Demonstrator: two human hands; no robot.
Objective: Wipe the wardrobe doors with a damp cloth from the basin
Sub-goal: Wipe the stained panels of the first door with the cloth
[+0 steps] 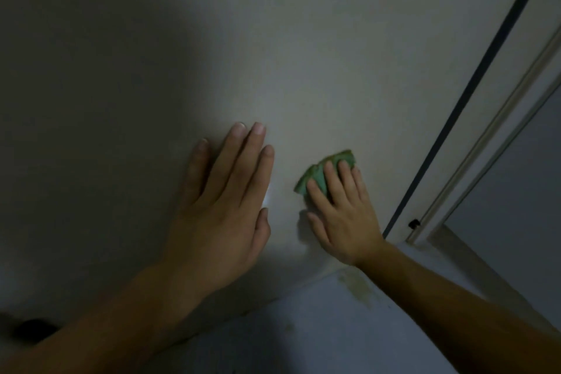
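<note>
Dim light here, and I'm looking down a pale door (303, 55) with both hands on it. My left hand (224, 206) lies flat against the panel, fingers straight and close together, thumb out to the side, gripping nothing. A small bright glint sits on the door right at the edge of that hand, by the index finger.

My right hand (343, 215) is just beside it, pressing the cloth (318, 174) against the door. The cloth is green and bunched up; my fingers spread over it and pin it to the surface, with the folds poking out above and to the left of the fingertips. The thumb rests on the bare door below the cloth. So that hand is pressed down on the cloth rather than curled around it.

The cloth sits low on the door, not far above the bottom edge, where the panel meets the floor (303, 328). There's a yellowish stain (358, 285) on the floor just below my right wrist.

To the right, a dark strip (473, 85) runs up along the door's edge, and beside it a pale frame (501, 118) with another grey panel (516, 185) past that. A dark blurred shape shows at the bottom left corner; I can't tell what it is.
</note>
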